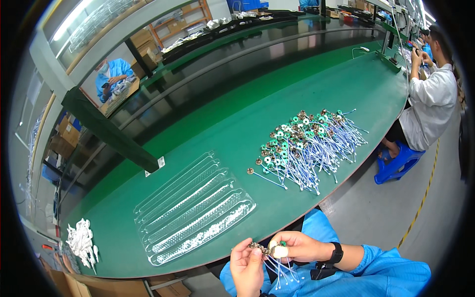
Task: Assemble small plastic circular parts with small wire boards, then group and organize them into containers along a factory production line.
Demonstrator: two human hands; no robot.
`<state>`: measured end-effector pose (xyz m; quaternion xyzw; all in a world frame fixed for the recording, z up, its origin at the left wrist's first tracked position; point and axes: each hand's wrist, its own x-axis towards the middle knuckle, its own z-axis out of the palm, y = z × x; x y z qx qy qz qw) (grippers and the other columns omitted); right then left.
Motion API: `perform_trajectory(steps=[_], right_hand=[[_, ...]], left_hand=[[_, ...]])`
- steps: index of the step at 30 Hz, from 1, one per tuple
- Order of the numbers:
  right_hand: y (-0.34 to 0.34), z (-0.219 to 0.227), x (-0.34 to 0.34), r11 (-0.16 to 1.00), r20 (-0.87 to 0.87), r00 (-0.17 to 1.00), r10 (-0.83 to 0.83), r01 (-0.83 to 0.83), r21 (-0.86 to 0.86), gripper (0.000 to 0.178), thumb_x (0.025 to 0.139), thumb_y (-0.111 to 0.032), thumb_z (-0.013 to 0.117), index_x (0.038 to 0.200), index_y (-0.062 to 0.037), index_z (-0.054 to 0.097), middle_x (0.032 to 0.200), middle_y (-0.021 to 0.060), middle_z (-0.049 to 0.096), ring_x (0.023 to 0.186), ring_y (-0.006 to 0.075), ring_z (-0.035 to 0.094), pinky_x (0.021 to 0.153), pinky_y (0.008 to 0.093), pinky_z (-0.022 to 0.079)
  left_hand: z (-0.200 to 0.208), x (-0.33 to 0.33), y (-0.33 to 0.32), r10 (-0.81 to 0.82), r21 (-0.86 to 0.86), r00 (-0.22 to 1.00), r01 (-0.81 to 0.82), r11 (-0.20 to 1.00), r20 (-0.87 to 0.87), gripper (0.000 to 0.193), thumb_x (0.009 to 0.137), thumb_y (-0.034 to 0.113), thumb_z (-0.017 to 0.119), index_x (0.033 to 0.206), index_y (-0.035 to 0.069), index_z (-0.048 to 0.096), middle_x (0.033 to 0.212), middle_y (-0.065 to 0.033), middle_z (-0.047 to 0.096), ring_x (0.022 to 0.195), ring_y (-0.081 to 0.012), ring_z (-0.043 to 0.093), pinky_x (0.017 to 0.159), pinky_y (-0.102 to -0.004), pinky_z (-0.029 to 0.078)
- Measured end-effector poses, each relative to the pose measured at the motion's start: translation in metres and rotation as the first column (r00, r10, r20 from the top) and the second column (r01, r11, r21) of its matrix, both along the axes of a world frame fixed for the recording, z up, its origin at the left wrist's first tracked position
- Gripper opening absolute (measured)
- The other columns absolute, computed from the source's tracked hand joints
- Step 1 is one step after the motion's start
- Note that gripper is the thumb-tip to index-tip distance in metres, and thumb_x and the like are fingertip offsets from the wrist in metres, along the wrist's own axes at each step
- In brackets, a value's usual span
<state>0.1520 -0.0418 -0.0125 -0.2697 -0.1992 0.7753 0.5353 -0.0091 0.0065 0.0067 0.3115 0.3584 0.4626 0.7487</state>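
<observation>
White pieces are heaped at the green bench's left end; a clear grooved tray is laid near its near edge. Just past that edge, a bunch of wired discs is pinched between thumb and fingers by the left hand and the right hand. Fingertip handling seems to be the step in hand; a steady pinch is probably called for next. Wires are fanned away from the bench, long axes slanting rightward. Farther right, similar parts are piled.
</observation>
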Motion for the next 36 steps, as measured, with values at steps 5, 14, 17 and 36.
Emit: perform_trajectory(steps=[5, 14, 17, 36], right_hand=[[0.004, 0.003, -0.005, 0.995, 0.197, 0.976, -0.095, 0.086, 0.050, 0.017, 0.091, -0.014, 0.066, 0.102, -0.0052, 0.058, 0.091, -0.0020, 0.059, 0.071, 0.0020, 0.050, 0.057, 0.0172, 0.040], [0.002, 0.001, 0.001, 0.998, 0.122, 0.992, -0.035, 0.028, 0.055, 0.017, 0.091, -0.016, 0.066, 0.103, -0.0043, 0.060, 0.084, -0.0033, 0.057, 0.068, 0.0016, 0.049, 0.057, 0.0174, 0.040], [0.002, 0.000, 0.002, 0.999, 0.102, 0.994, -0.042, 0.040, 0.025, 0.019, 0.091, -0.016, 0.066, 0.105, -0.0046, 0.059, 0.085, -0.0036, 0.057, 0.069, 0.0015, 0.049, 0.057, 0.0174, 0.040], [-0.011, 0.040, 0.049, 0.963, 0.542, 0.827, -0.149, -0.003, 0.271, 0.022, 0.090, -0.018, 0.066, 0.105, -0.0021, 0.063, 0.097, -0.0003, 0.064, 0.093, 0.0072, 0.056, 0.084, 0.0246, 0.046]], left_hand=[[0.017, 0.005, -0.006, -0.008, 0.187, 0.961, 0.062, 0.980, -0.276, 0.034, 0.089, -0.002, 0.061, 0.121, 0.000, 0.051, 0.096, -0.0056, 0.062, 0.087, -0.0095, 0.057, 0.077, -0.0235, 0.048], [-0.015, -0.006, 0.002, -0.086, 0.014, 0.994, 0.085, 0.996, 0.074, 0.029, 0.089, -0.002, 0.060, 0.117, 0.000, 0.054, 0.092, -0.0135, 0.064, 0.079, -0.0185, 0.062, 0.073, -0.0316, 0.053], [0.013, 0.000, -0.005, -0.088, 0.079, 0.984, 0.101, 0.992, -0.153, 0.026, 0.091, 0.001, 0.060, 0.116, -0.001, 0.056, 0.097, -0.0087, 0.063, 0.086, -0.0137, 0.059, 0.078, -0.0270, 0.049], [0.045, 0.039, 0.003, -0.329, -0.102, 0.944, 0.325, 0.940, -0.025, 0.020, 0.095, 0.007, 0.056, 0.110, -0.005, 0.061, 0.095, -0.0077, 0.063, 0.082, -0.0114, 0.058, 0.076, -0.0237, 0.047]])
